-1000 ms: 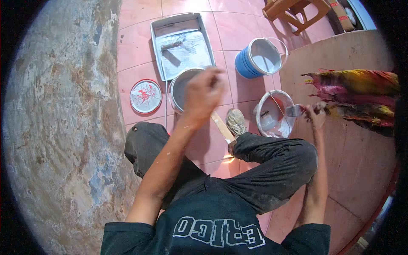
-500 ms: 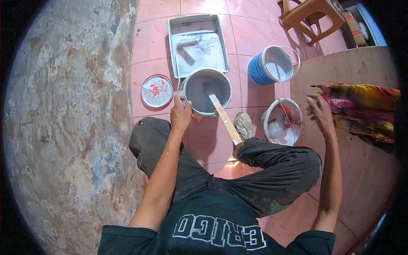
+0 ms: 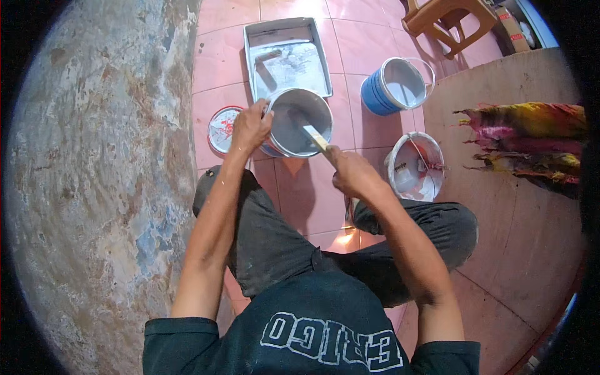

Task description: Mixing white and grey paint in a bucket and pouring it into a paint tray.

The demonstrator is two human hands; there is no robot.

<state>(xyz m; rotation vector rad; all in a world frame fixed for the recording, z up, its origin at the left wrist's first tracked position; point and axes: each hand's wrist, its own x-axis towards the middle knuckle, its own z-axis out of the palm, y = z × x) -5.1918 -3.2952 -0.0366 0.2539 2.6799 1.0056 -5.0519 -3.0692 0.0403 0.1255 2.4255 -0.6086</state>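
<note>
Right hand [image 3: 355, 172] wrapped around wooden stick [image 3: 317, 139], likely for leverage; your forearm slants up and inward, knuckles uppermost. Stick tilts over rim into grey paint bucket [image 3: 323, 107], set on pink tiled floor [image 3: 325, 203] within your easy reach. Left hand [image 3: 252, 128] curled on bucket's left edge, seemingly steadying it, forearm extended; finger placement partly hidden. Paint tray [image 3: 306, 59] just beyond.
</note>
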